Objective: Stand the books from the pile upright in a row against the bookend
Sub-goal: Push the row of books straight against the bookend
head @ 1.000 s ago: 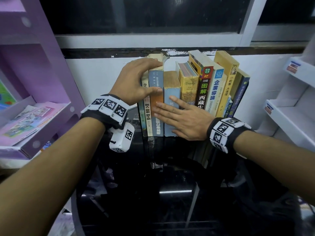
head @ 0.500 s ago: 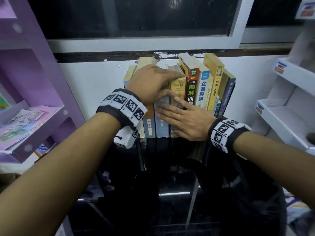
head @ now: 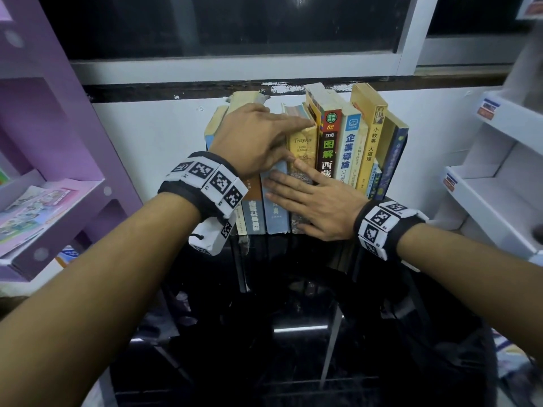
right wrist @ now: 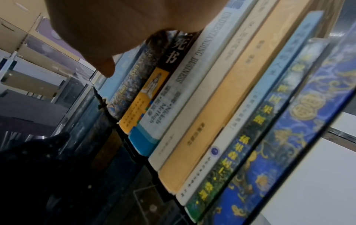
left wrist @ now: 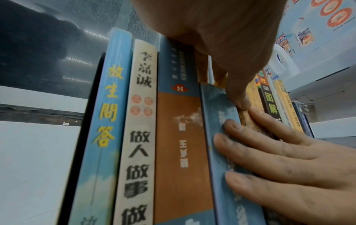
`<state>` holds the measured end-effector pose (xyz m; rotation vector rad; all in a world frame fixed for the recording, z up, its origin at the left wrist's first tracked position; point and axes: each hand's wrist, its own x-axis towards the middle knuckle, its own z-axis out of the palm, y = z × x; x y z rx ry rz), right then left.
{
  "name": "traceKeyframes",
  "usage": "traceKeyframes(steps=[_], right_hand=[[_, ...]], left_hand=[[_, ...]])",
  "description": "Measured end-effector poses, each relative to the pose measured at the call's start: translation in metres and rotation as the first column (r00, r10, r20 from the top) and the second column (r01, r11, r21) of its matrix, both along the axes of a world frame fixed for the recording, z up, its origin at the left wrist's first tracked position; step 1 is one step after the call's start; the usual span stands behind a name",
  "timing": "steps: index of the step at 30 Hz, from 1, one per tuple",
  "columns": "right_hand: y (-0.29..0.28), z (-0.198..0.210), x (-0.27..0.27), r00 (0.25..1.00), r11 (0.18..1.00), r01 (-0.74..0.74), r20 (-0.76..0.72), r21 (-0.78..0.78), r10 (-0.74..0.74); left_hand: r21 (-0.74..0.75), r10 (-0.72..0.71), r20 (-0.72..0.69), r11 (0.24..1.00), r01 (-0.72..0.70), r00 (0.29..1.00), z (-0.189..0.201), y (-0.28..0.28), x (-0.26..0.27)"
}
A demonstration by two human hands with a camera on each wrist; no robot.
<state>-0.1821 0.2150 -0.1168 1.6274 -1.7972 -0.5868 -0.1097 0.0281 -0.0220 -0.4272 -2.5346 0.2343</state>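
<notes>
Black glass forms the table, pushed against a white wall under a dark window, with a purple shelf to the left and white shelves to the right. On it the row of books stands spine-out, all of them apparently already up, so the step in hand looks like squaring and closing the row. The left hand lies over the tops of the left-side books, fingers extended to the yellow "Troyka" book, thumb down on the spines; it pinches nothing that I can see. The right hand is flat, fingers straight, pressing the spines of the pale blue book and its neighbour. To do this well, I would push the spines back evenly with the flat palm while the upper hand steadies the tops, then nudge the right-hand books, which lean, toward the left so that no gap lets them topple. The left wrist view shows what the head view hides: a thin dark upright, probably the bookend, touching the outermost blue book, and the left thumb meeting the right fingertips. The right wrist view shows the book feet on the glass and a dark blue ornate book ending the row.
</notes>
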Motion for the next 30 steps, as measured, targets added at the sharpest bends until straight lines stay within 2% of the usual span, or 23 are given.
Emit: traceKeyframes(steps=[6,11,16,20,30], right_hand=[[0.010,0.003,0.005,1.000,1.000,-0.006,0.001,-0.019,0.006],[0.031,0.008,0.003,1.000,0.999,0.013,-0.004,-0.043,-0.013],[0.045,0.009,-0.002,1.000,0.998,0.017,0.008,-0.060,-0.017],[0.050,0.006,-0.010,1.000,0.999,0.015,0.006,-0.048,-0.015],[0.047,-0.004,-0.023,0.999,0.997,-0.016,-0.030,-0.074,0.014]], left_hand=[[0.024,-0.013,0.019,1.000,0.013,1.000,0.005,0.007,0.006],[0.216,-0.116,-0.024,0.969,0.118,0.993,0.009,0.022,0.003],[0.443,-0.175,-0.049,0.879,0.178,0.983,0.011,0.042,-0.011],[0.456,-0.176,0.128,0.884,0.100,0.976,0.003,0.048,-0.024],[0.411,-0.225,0.049,0.892,0.186,0.973,-0.005,0.036,-0.034]])
